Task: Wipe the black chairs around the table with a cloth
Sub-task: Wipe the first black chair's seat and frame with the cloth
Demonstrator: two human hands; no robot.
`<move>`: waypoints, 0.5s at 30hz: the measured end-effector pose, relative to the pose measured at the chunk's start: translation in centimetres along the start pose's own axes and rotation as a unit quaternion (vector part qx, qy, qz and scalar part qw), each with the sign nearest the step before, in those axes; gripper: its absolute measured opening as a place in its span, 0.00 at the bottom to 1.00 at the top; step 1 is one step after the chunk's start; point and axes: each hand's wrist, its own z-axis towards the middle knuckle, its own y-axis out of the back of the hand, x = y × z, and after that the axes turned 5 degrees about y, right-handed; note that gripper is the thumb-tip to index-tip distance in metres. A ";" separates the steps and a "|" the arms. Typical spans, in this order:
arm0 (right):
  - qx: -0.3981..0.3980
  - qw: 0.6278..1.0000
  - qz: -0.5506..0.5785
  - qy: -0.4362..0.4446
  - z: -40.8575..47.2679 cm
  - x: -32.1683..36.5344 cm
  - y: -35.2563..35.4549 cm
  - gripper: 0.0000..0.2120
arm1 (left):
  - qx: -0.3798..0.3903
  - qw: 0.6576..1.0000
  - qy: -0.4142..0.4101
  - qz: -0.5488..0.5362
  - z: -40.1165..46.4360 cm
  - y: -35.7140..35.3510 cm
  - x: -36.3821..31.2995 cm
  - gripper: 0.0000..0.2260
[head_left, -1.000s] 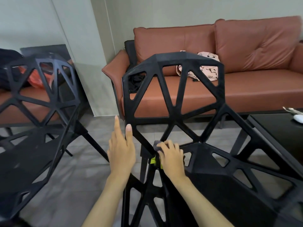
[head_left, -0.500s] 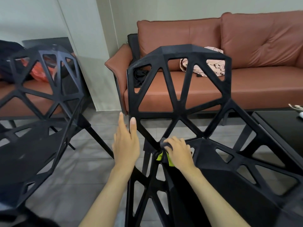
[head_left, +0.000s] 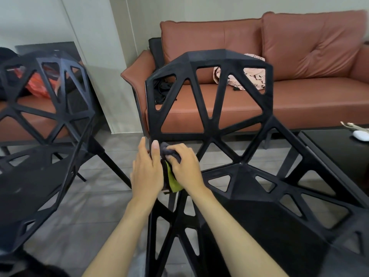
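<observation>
A black lattice chair (head_left: 209,128) stands right in front of me, its back toward the sofa. My right hand (head_left: 185,168) is shut on a grey and lime-green cloth (head_left: 172,179), pressed against the lower left corner of the chair's backrest. My left hand (head_left: 146,170) lies flat beside it with fingers straight, touching the chair's left edge strut and the cloth. A second black lattice chair (head_left: 46,120) stands to the left.
A brown leather sofa (head_left: 299,96) with a pink patterned bag (head_left: 253,78) is behind the chair. A black table (head_left: 339,148) with a small white object (head_left: 360,135) sits at the right. Grey tiled floor (head_left: 83,212) shows between the chairs.
My right hand with the cloth has slid up along the strut toward the backrest corner. My left hand has come in against it, from a gap apart to touching.
</observation>
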 end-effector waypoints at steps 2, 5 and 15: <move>0.017 0.998 -0.028 -0.057 -1.4 -2.5 0.3 0.08 | 0.007 1.000 -0.003 0.008 -0.1 -0.1 0.1 0.36; 0.070 0.986 -0.067 -0.137 -3.4 -5.5 1.6 0.06 | 0.008 1.000 -0.006 0.006 -0.1 -0.2 0.3 0.36; 0.048 0.898 -0.396 -0.187 -2.8 -9.1 10.2 0.10 | 0.002 1.000 0.002 -0.014 0.2 -0.3 0.8 0.37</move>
